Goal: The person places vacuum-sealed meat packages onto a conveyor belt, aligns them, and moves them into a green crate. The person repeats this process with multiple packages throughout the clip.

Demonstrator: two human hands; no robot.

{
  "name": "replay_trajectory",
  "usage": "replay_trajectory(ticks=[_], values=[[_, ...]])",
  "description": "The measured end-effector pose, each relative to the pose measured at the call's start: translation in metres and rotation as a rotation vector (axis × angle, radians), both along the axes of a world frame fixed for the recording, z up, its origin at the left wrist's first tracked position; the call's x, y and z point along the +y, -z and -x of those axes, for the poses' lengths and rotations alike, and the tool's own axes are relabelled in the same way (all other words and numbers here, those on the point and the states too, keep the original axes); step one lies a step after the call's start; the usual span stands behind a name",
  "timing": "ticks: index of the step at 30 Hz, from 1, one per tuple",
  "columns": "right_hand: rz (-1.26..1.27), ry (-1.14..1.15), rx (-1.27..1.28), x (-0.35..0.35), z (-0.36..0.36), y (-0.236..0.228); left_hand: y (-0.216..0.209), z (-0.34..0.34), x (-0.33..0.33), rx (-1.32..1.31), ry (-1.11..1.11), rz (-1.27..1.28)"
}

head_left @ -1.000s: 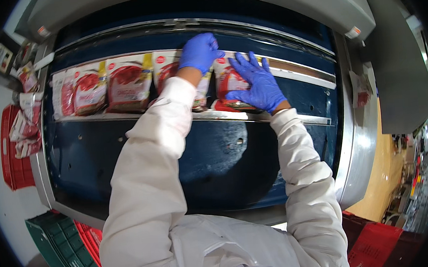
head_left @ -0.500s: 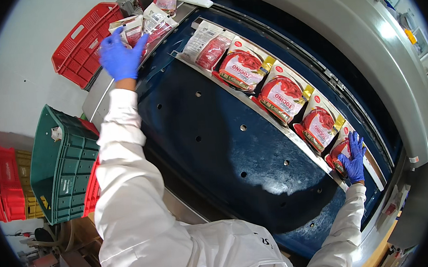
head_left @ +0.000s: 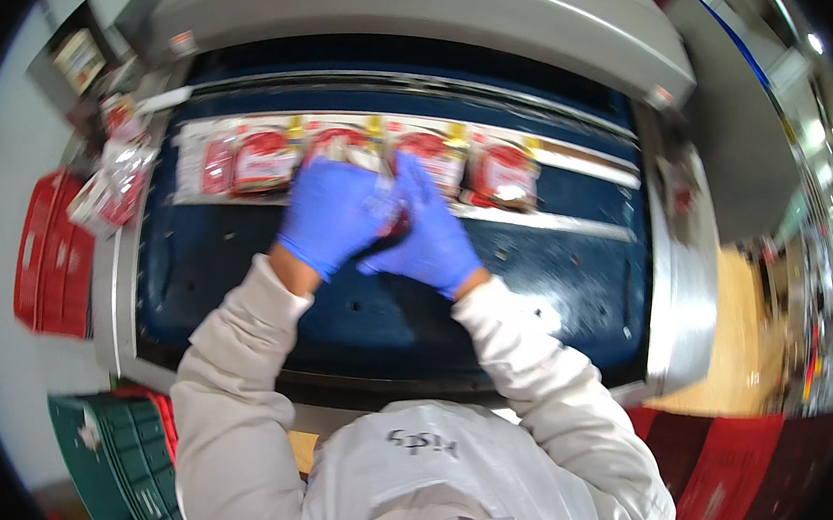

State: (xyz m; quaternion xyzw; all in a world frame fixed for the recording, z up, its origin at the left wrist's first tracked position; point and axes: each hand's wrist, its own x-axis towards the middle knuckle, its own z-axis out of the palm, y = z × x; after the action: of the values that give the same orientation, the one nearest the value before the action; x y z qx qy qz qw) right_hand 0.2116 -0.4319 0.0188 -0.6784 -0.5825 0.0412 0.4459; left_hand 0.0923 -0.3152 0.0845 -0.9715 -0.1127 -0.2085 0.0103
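My blue-gloved left hand point(head_left: 338, 212) and right hand point(head_left: 426, 228) meet over the middle of a dark blue machine bed point(head_left: 233, 263). Between them they grip a red-and-white plastic food pouch point(head_left: 394, 225), mostly covered by the gloves and smeared by motion. Just beyond, several similar pouches lie side by side along a metal strip. Leftmost is a pouch with clear-looking film point(head_left: 217, 163), beside a red-fronted pouch point(head_left: 265, 161). To the right of my hands lie another red pouch point(head_left: 429, 158) and the last one point(head_left: 504, 175).
A grey metal lid point(head_left: 399, 15) arches over the bed's far side. More pouches point(head_left: 121, 179) lie heaped at the machine's left edge, with a white-handled tool point(head_left: 164, 100) beyond. Red point(head_left: 54, 256) and green point(head_left: 122, 474) crates stand at the left.
My left hand has come from the heap at the left to the middle, now with a pouch. The right hand has left the row's right end and joined it. The view has turned.
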Motion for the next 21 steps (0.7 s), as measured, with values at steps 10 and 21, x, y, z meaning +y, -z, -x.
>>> replay_trajectory(ticks=[10, 21], values=[[-0.585, 0.062, 0.785, -0.229, -0.14, -0.046, -0.001, -0.155, -0.203, -0.404, 0.402, 1.213], [-0.294, -0.072, 0.819, -0.276, -0.23, 0.041, 0.124, -0.209, -0.248, -0.706, 0.404, 1.511]])
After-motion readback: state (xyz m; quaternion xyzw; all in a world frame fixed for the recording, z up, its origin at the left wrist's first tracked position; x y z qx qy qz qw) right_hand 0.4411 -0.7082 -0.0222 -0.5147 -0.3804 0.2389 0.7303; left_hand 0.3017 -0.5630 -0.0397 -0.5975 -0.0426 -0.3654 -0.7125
